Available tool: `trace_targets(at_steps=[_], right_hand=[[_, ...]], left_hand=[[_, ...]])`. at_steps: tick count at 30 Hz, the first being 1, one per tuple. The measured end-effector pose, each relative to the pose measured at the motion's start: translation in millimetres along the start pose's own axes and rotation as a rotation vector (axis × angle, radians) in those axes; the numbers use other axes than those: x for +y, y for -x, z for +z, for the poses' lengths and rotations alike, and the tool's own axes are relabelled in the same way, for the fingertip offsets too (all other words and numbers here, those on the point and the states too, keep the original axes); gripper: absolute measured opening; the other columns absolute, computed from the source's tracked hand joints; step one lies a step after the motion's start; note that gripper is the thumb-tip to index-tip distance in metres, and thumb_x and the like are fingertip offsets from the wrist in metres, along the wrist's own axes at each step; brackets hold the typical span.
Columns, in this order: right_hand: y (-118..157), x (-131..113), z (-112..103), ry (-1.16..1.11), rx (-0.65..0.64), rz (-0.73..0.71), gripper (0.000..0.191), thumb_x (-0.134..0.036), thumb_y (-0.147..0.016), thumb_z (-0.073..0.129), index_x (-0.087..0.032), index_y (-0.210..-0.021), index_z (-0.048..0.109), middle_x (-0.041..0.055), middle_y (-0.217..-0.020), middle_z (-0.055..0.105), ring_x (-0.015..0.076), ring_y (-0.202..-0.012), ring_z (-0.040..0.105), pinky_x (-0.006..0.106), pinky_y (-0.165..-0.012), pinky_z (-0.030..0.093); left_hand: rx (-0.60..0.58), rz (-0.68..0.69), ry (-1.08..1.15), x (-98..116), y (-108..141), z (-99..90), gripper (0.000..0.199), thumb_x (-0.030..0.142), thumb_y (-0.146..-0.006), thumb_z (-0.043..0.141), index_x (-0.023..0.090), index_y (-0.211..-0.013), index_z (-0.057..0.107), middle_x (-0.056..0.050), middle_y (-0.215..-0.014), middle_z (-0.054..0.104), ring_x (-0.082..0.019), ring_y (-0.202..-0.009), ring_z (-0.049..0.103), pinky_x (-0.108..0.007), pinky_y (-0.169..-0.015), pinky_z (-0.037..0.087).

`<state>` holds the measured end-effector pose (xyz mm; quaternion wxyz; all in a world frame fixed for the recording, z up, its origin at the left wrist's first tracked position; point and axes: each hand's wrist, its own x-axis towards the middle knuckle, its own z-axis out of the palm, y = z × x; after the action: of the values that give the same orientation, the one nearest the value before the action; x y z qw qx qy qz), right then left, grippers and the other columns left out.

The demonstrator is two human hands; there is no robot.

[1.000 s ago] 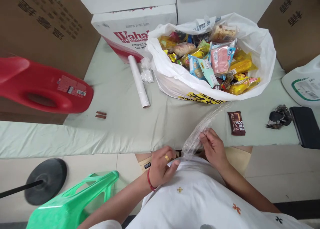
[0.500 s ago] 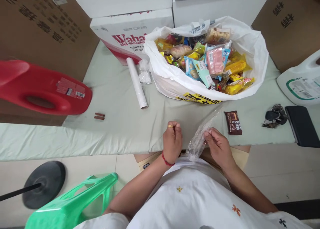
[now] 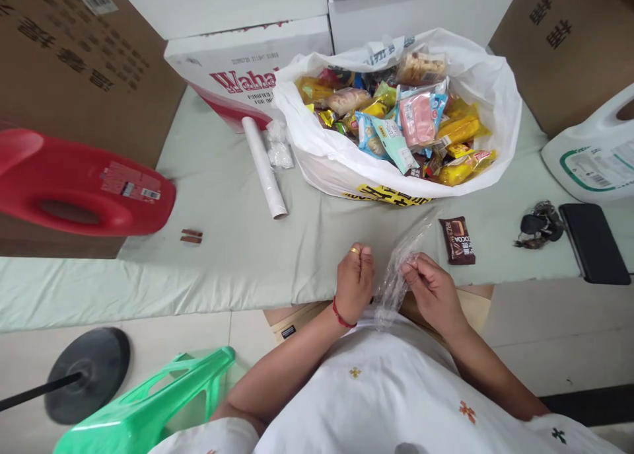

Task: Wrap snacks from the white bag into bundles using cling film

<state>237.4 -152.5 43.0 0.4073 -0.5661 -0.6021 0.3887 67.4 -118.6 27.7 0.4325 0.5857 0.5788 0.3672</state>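
Note:
A clear plastic film (image 3: 396,279) hangs crumpled at the table's front edge, between my hands. My right hand (image 3: 432,287) pinches its side between thumb and fingers. My left hand (image 3: 355,279), with a gold ring and a red bracelet, is closed just left of the film; whatever its fingers hold is hidden. To the right of my right hand lies a brown cocoa snack packet (image 3: 457,240). Behind the hands stands a white plastic bag (image 3: 327,170), open at the top and full of wrapped snacks (image 3: 419,120).
On the table (image 3: 222,269) are a white roll (image 3: 265,170), two brown strips (image 3: 191,236), keys (image 3: 539,226) and a black phone (image 3: 594,242). A red jug (image 3: 89,183) stands left, a white jug (image 3: 594,150) right, boxes behind. A green stool (image 3: 148,408) is below.
My left hand has moved right, closer to the film and my right hand. My right hand keeps its pinch on the film. The view has shifted slightly.

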Motion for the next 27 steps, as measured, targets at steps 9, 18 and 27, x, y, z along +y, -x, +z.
trace_targets(at_steps=[9,18,27], right_hand=[[-1,-7,6,0.193,-0.016,-0.121,0.028,-0.028,-0.107,0.048,-0.023,-0.081,0.055,0.0037,-0.087,0.059,0.0177,-0.080,0.057,0.031,-0.072,0.046],[-3,-13,0,0.073,-0.076,-0.028,0.036,-0.039,-0.108,0.051,-0.022,-0.077,0.055,0.0026,-0.082,0.056,0.0165,-0.076,0.056,0.030,-0.070,0.046],[-3,-6,0,-0.125,-0.048,0.114,0.038,-0.045,-0.108,0.052,-0.021,-0.079,0.060,0.0000,-0.078,0.053,0.0149,-0.073,0.054,0.027,-0.068,0.047]], left_hand=[[-0.299,0.143,0.078,11,4,7.2,0.045,0.060,-0.108,0.038,0.023,-0.084,0.048,0.001,-0.075,0.054,-0.016,-0.069,0.049,-0.030,-0.067,0.039],[-0.092,0.091,0.073,-2,6,6.2,0.044,0.055,-0.111,0.028,0.025,-0.083,0.044,0.002,-0.067,0.048,-0.016,-0.062,0.048,-0.032,-0.064,0.039],[-0.273,0.198,0.090,-1,9,0.0,0.039,0.055,-0.106,0.047,0.022,-0.087,0.053,-0.001,-0.076,0.060,-0.015,-0.069,0.055,-0.029,-0.065,0.043]])
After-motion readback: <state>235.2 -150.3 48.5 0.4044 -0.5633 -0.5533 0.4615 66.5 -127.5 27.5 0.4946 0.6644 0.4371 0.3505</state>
